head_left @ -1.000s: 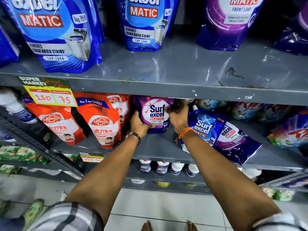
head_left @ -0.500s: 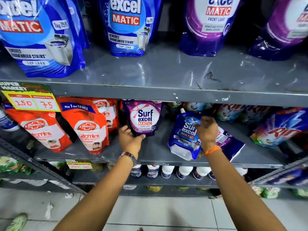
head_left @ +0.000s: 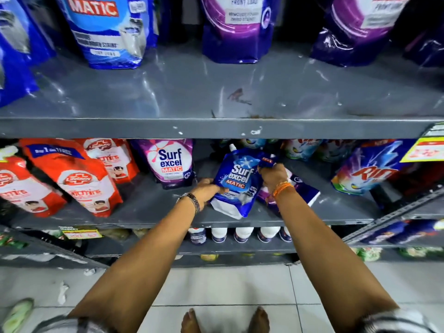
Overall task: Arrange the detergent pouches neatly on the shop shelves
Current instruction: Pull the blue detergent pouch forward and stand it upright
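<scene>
Both hands are on the blue Surf Excel pouch [head_left: 236,182], which stands tilted on the middle shelf [head_left: 149,212] with its white spout cap up and its lower edge on the shelf surface. The right hand [head_left: 272,175] is closed around the pouch's upper right corner, and an orange thread band circles that wrist. The left hand [head_left: 207,188] presses against the pouch's lower left edge, fingers curled under it and loosely gripping; a metal bracelet sits on that wrist.

Just left of the blue pouch, apart from it, a purple Surf Excel pouch [head_left: 171,162] stands upright and faces forward. Just right of the blue pouch and partly behind it, another purple pouch [head_left: 302,193] lies flat on the shelf, under the right wrist. Further left of the blue pouch stand red Lifebuoy pouches [head_left: 84,181], leaning. Well to the right of it a Rin pouch [head_left: 370,171] leans, with a yellow price tag [head_left: 426,150] above it.

Above the blue pouch, on the upper shelf [head_left: 216,127], stand large blue pouches [head_left: 108,32] and large purple pouches [head_left: 236,27]. Below the blue pouch, a row of white-capped bottles [head_left: 242,234] shows under the shelf edge. Bare feet [head_left: 225,320] stand on the tiled floor
</scene>
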Motion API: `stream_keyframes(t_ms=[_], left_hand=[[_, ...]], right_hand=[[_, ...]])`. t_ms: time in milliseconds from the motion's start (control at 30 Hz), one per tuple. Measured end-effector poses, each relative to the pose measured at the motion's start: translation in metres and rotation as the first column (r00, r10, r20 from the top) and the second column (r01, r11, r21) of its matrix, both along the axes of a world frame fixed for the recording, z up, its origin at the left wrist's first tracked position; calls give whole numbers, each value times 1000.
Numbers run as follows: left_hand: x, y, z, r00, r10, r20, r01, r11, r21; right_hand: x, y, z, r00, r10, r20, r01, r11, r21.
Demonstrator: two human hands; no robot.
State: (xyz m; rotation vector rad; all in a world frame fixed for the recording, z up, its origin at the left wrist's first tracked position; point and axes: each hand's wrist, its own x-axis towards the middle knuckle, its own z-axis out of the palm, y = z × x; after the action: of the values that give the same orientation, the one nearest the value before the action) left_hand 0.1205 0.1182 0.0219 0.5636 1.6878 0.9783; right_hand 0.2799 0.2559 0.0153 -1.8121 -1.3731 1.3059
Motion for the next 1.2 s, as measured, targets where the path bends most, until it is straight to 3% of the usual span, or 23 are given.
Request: stream_keyframes(t_ms=[167, 267, 467, 767, 933, 1200], left_hand=[[15, -11, -4, 994, 58, -92, -53, 997, 57], [19, -21, -2, 988, 85, -128, -73, 993, 97], [17, -35, 1, 984, 124, -124, -87, 959, 269], [11, -17, 0, 938, 240, -249, -121, 902, 414], [5, -16, -9, 925, 265, -272, -130, 894, 428], [-1, -22, -13, 941, 186, -284, -60, 915, 398]], right_hand=[[2, -3, 17, 974, 80, -211, -122, 973, -193], [5, -10, 18, 952, 111, -284, -167, 970, -179], [-7, -15, 17, 870, 58, -490, -72, 997, -8], [-8, -39, 65, 882, 209, -422, -73, 946, 315], [-8, -59, 67, 866, 328, -378, -182, 910, 373], [-3, -61, 62, 854, 368, -368, -243, 907, 344]])
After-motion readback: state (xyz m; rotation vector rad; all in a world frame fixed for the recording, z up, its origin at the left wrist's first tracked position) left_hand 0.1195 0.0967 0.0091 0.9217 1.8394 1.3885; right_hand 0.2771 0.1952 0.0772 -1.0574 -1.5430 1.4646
